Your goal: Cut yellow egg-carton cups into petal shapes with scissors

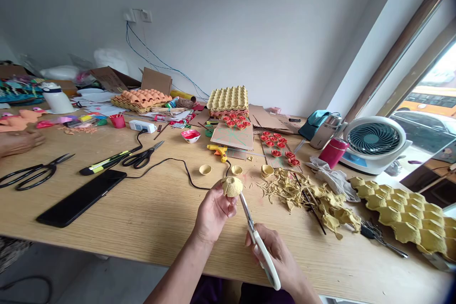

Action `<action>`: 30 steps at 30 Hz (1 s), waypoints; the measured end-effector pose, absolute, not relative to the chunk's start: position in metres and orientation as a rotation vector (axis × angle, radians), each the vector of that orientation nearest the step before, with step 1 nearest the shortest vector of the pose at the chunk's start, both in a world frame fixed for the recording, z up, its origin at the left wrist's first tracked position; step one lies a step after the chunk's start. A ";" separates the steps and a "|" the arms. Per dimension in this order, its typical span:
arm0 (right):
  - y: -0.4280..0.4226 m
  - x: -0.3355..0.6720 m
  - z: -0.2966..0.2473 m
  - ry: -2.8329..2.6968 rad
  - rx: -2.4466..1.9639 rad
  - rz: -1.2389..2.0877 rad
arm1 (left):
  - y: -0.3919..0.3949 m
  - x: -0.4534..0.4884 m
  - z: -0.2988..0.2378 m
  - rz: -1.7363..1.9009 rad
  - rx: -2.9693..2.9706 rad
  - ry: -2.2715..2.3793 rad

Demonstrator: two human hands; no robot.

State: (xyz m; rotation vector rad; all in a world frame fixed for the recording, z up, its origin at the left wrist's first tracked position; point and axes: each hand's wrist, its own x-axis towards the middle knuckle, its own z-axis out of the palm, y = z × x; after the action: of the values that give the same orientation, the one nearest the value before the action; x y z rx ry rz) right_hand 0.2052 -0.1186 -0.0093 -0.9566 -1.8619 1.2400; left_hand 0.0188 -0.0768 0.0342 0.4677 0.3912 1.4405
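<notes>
Between the fingers of my left hand [213,209] is a yellow egg-carton cup [232,186], held with its base up. My right hand [272,251] grips white-handled scissors [261,249], whose blades reach up to the cup's right edge. Just beyond my hands stand small trimmed cups: one egg-carton cup [205,169] at left, another [237,170] in the middle and a small stack [267,171] at right. A pile of yellow carton scraps [295,190] lies to the right of my hands.
A glue gun [218,152], red paper flowers [274,140] and stacked egg trays [228,99] stand farther back. At left lie a phone [81,198], black scissors [144,156] and a cutter [107,161]. A fan [375,140] and an egg tray [406,213] are at right. Another person's hand [24,142] rests far left.
</notes>
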 end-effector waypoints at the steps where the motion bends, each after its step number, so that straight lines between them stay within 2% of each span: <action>1: -0.119 0.205 -0.009 -1.862 -0.956 1.234 | -0.077 0.019 0.034 1.425 0.454 0.390; 10: -0.118 0.196 -0.005 -1.912 -1.047 0.821 | -0.079 0.022 0.025 1.280 0.400 0.358; 16: -0.116 0.196 -0.011 -1.982 -1.004 0.605 | -0.091 0.031 0.028 1.361 0.509 0.477; 30: -0.117 0.197 -0.004 -1.978 -0.965 0.787 | -0.100 0.041 0.037 1.508 0.711 0.697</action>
State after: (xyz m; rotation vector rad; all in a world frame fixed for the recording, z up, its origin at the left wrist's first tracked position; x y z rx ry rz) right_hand 0.1968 -0.1174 -0.0036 -0.9655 -1.9779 0.7874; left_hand 0.0408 -0.1001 0.0372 0.7112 0.6972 1.5083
